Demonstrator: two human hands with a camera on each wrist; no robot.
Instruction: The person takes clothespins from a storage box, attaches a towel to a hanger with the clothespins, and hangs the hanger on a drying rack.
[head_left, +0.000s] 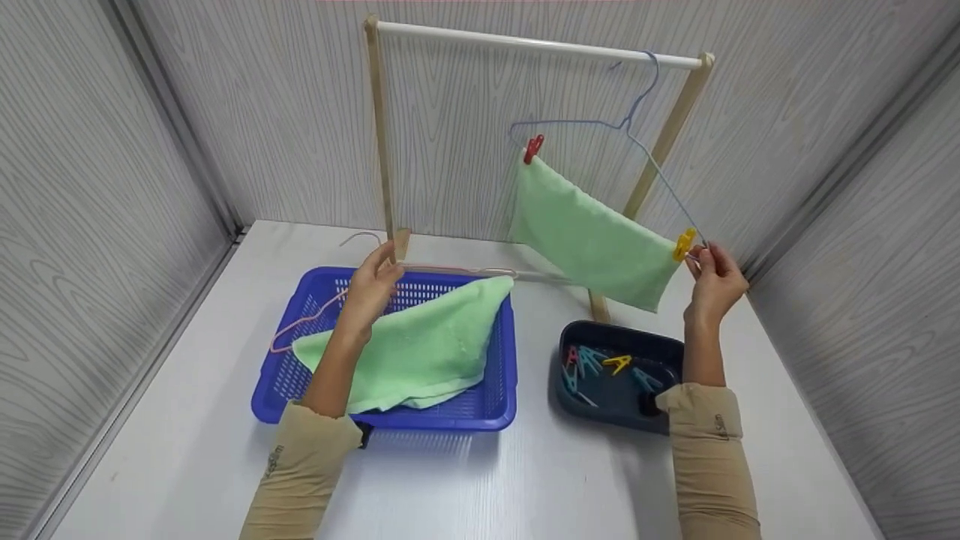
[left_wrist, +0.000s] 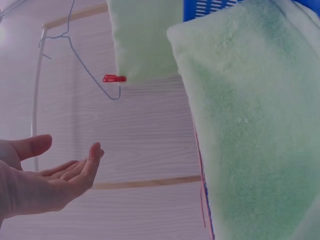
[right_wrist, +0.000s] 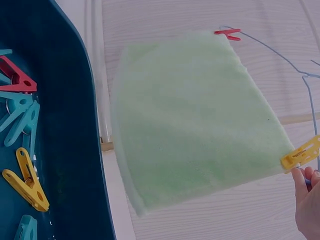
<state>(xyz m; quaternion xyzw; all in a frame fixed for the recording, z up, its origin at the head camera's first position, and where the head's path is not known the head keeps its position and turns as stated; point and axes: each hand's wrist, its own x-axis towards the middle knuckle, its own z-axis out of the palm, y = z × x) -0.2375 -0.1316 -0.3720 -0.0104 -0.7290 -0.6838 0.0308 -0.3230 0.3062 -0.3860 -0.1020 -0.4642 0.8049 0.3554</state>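
Observation:
My right hand (head_left: 716, 283) pinches the lower right corner of a blue wire hanger (head_left: 664, 176), beside a yellow clothespin (head_left: 684, 244). The hanger's hook is at the white rod (head_left: 525, 42). A pale green towel (head_left: 592, 232) hangs tilted from the hanger, clipped by that clothespin and by a red clothespin (right_wrist: 227, 33) at its other corner. My left hand (head_left: 369, 292) hovers above the blue basket (head_left: 511, 382) with relaxed fingers and nothing in it. In the basket, another green towel (left_wrist: 255, 125) lies over a pink hanger (head_left: 307, 321), partly hidden by my left arm.
A dark blue tray (head_left: 592, 411) on the table's right holds several loose clothespins (head_left: 589, 360) in teal, yellow and red. The rack has wooden posts (head_left: 379, 135) and stands behind the basket and tray. Wood-grained panels (head_left: 90, 150) enclose the table at the back and sides.

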